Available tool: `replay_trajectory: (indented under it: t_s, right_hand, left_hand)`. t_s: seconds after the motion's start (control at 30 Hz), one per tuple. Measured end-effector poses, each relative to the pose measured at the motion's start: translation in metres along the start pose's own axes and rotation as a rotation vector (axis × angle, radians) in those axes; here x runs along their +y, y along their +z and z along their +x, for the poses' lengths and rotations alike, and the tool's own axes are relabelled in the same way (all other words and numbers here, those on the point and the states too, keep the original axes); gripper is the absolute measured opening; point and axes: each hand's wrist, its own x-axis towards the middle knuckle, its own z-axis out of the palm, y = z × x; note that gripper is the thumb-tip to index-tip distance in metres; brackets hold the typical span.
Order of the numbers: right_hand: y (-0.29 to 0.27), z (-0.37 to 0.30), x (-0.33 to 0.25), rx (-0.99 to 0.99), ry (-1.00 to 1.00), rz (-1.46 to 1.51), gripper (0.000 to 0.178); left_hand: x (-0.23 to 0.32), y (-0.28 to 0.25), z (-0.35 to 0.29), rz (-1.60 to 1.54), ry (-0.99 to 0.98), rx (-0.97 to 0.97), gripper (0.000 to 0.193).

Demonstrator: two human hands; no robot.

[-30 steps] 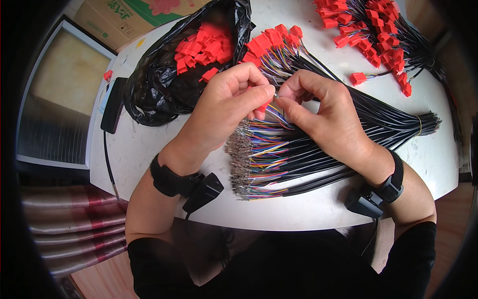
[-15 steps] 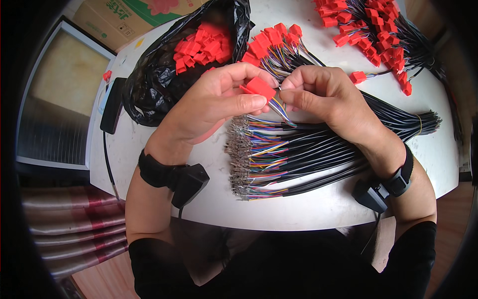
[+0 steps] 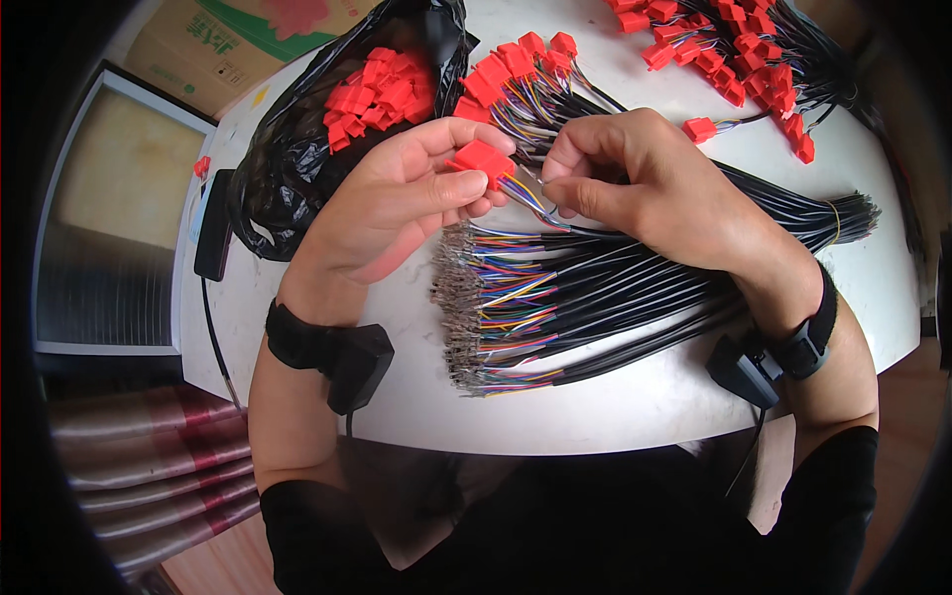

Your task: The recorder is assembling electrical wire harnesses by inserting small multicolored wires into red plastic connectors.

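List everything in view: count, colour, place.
Held connector housing: one, red, centre
Plastic bag: one, black, upper left
Loose housings: many, red, in bag
Bare-terminal cables: many, black, centre
Red-housed cables: many, black, upper centre, right
Table: one, white, centre
Cardboard box: one, brown, upper left
Framed pane: one, grey, left
Curtain: one, red-striped, lower left
Oblong object: one, black, left
Wrist devices: two, black, wrists
Left hand, right hand: two, bare, centre

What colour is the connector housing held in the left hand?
The connector housing in the left hand is bright red, best seen in the head view.
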Motion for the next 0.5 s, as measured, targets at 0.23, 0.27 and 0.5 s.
replay_trajectory:
  t_s: [0.23, 0.27, 0.5]
  right_hand:
    - [0.002, -0.001, 0.0, -0.004, -0.027, 0.003, 0.013]
    - [0.002, -0.002, 0.0, 0.003, -0.045, 0.003, 0.013]
    - [-0.002, -0.003, -0.012, -0.064, 0.031, -0.125, 0.006]
  left_hand:
    - [0.001, 0.002, -0.001, 0.002, -0.007, 0.0, 0.036]
    - [0.001, 0.002, 0.0, -0.002, -0.014, -0.004, 0.036]
    - [-0.001, -0.002, -0.001, -0.056, -0.019, -0.023, 0.035]
